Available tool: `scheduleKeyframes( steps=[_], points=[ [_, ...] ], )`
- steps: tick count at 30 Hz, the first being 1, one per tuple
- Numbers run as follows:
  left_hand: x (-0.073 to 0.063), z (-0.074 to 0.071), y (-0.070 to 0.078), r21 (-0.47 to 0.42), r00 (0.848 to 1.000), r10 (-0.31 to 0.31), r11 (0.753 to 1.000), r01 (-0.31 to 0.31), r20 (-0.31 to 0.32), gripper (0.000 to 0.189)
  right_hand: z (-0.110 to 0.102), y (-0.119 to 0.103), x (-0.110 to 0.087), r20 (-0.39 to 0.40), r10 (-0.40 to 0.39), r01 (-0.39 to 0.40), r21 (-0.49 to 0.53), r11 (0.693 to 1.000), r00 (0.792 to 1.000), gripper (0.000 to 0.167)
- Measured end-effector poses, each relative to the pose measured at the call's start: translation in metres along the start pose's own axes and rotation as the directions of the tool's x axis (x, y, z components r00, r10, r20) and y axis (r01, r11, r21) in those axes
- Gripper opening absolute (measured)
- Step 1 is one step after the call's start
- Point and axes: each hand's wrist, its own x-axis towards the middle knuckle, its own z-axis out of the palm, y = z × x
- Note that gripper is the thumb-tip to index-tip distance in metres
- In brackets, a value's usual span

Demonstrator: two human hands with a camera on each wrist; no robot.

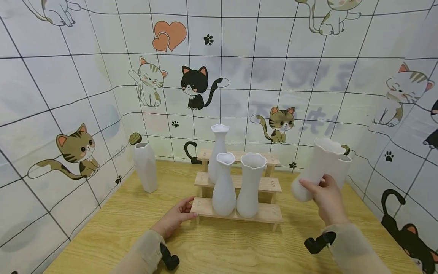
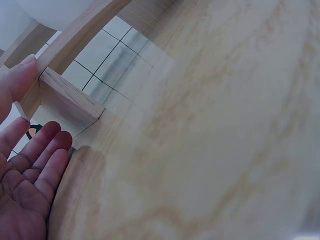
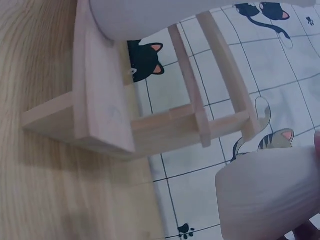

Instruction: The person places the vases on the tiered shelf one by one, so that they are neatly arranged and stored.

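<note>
A three-step wooden stand (image 1: pixel 239 214) stands at the middle of the table. My left hand (image 1: pixel 174 219) grips the left end of its lowest step, thumb at the front edge; in the left wrist view the other fingers (image 2: pixel 52 170) lie loosely bent beside the stand's leg. My right hand (image 1: pixel 329 199) holds a white vase (image 1: pixel 316 163) with a wavy rim, tilted to the right of the stand. In the right wrist view that vase's rounded base (image 3: pixel 265 195) shows at lower right. On the lowest step stand a narrow-necked white vase (image 1: pixel 224 190) and a wider one (image 1: pixel 251 186).
A tall slim vase (image 1: pixel 219 148) stands behind these two on the stand. An angular white vase (image 1: pixel 145 167) is at the table's left back. Another white vase (image 1: pixel 343 167) is partly hidden behind the held one. Cat-print cloth (image 1: pixel 236 76) hangs around the wooden table (image 1: pixel 219 247).
</note>
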Motion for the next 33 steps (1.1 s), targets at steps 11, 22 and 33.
scheduleKeyframes(
  steps=[11,22,33],
  points=[
    [0.000,0.000,0.000,-0.009,1.000,0.007,1.000,-0.007,0.006,0.077,0.025,-0.031,0.011,0.176,-0.045,0.049,-0.021,0.999,0.983,0.091],
    [0.000,-0.001,-0.002,-0.009,1.000,0.012,1.000,-0.012,0.006,0.078,0.049,-0.043,0.023,0.269,-0.038,0.049,-0.034,0.998,0.962,0.091],
    [0.000,0.000,-0.001,-0.016,1.000,0.016,1.000,-0.015,0.010,0.077,0.067,-0.044,0.031,0.332,-0.050,0.060,-0.019,0.998,0.942,0.086]
  ],
)
